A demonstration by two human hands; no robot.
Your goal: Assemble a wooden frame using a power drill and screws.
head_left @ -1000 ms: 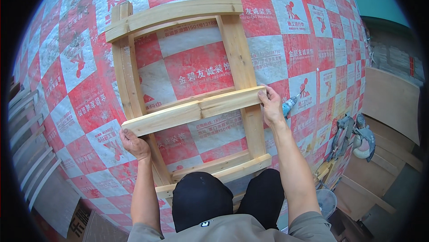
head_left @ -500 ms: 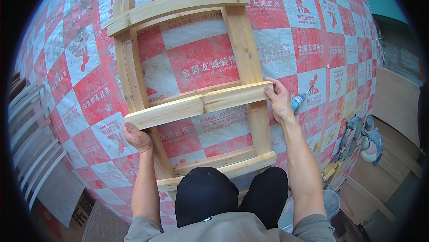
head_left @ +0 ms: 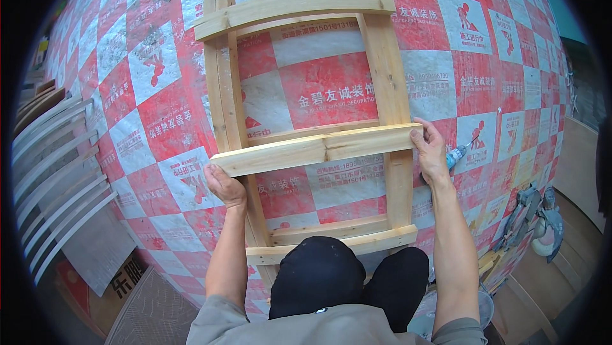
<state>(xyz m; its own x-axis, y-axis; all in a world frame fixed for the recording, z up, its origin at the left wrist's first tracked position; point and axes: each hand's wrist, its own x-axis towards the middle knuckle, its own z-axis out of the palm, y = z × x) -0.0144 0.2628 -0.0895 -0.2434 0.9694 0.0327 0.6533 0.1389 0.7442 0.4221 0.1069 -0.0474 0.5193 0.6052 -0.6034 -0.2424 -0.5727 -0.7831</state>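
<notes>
taking the pale wooden ladder-shaped frame as the landmark: it is lying flat on the red-and-white checkered protective floor sheet, its two long rails running away from the person and its cross pieces running left to right.

far to the left of the frame, a stack of grey curved slats is resting at the edge of the sheet.

at the frame's left rail, the left hand is gripping the left end of the loose pale wooden crossbar, fingers curled under it and pressed together, thumb on the near side. this crossbar is sitting across both rails at about the frame's middle, its long axis running left to right and rising slightly toward the right.

just below the frame's near cross piece, the person's knees in black trousers are showing.

at the frame's right rail, the right hand is holding the crossbar's right end, fingers loosely spread and wrapped over the end, thumb along the near edge. so the bar is spanning straight between the two hands, each one at its own end, neither nearer than the other.

just right of the frame, beside the right hand, a small blue-handled tool is lying on the sheet; what kind it is cannot be told. farther right of the frame, beyond the sheet's edge, a grey power saw is sitting on a wooden floor.
</notes>
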